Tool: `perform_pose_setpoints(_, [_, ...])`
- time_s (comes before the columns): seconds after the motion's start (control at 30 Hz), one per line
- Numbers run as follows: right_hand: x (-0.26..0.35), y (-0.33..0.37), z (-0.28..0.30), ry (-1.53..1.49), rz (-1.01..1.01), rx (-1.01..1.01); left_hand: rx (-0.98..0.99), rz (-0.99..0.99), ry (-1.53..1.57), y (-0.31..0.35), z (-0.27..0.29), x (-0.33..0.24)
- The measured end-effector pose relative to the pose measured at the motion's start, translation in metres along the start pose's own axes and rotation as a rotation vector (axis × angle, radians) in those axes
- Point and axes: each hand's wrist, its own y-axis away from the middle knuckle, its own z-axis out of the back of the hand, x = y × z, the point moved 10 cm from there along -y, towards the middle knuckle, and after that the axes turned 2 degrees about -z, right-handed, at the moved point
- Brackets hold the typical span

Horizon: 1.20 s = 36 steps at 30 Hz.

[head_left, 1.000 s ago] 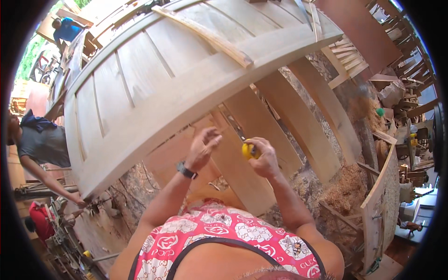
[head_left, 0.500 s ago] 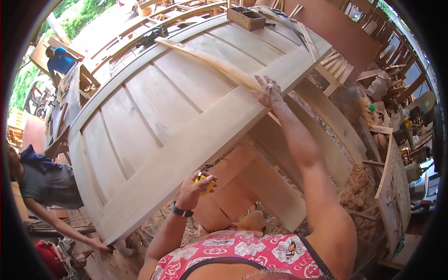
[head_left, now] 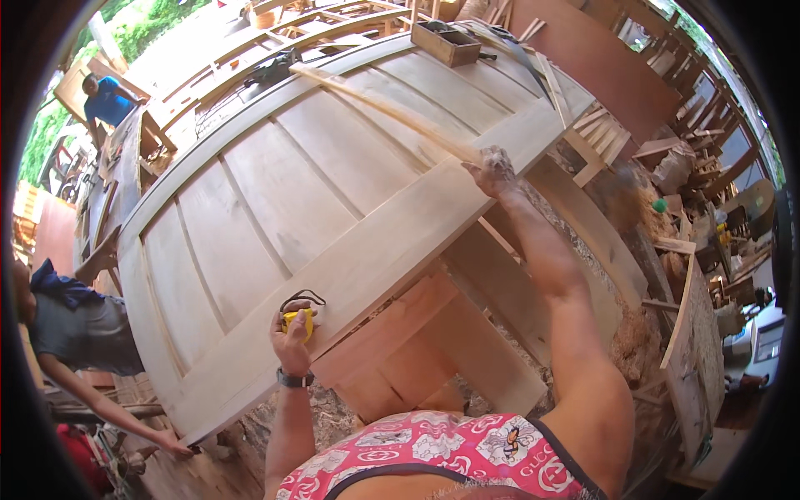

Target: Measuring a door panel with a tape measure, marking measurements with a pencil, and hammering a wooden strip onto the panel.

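At the far left edge of the frame we note a second person [head_left: 71, 329] in a grey shirt, partly cut off by the rim, with one hand [head_left: 173, 442] reaching to the lower left corner of the large panelled wooden door [head_left: 333, 192]. That door lies flat and fills the centre of the frame, running from lower left to upper right. In the upper left a further person in a blue shirt [head_left: 104, 100] stands well apart, small and hard to make out.

Below centre, the left hand [head_left: 292, 337] is closed around a yellow tape measure [head_left: 298, 319], which rests against the door's near rail; a black loop shows just above it. The fingers cover most of the case.

Right of centre, the right hand [head_left: 493, 173] sits at the door's near right corner, gripping the end of a long thin wooden strip [head_left: 383, 108] that lies slantwise across the panels. The hand is blurred, so we cannot tell how tightly it closes. A small wooden box [head_left: 446, 42] stands on the door's far end.
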Motion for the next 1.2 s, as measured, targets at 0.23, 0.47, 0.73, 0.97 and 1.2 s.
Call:
perform_pose_setpoints(0.23, [-0.072, -0.023, -0.007, 0.004, -0.046, -0.053, -0.041, -0.041, 0.028, 0.0, -0.005, 0.002])
perform_pose_setpoints(0.47, [-0.123, -0.03, -0.017, -0.022, -0.189, -0.057, -0.067, 0.029, -0.061, 0.002, -0.012, 0.009])
perform_pose_setpoints(0.73, [-0.148, -0.03, -0.027, -0.078, -0.197, -0.018, -0.16, 0.016, -0.023, 0.002, -0.017, 0.007])
perform_pose_setpoints(0.97, [-0.189, -0.037, -0.004, -0.332, -0.107, -0.303, -0.171, 0.041, -0.062, 0.008, -0.021, 0.016])
perform_pose_setpoints(1.2, [-0.247, -0.014, 0.018, -0.617, -0.34, -0.068, -0.166, 0.067, -0.079, 0.009, -0.012, 0.028])
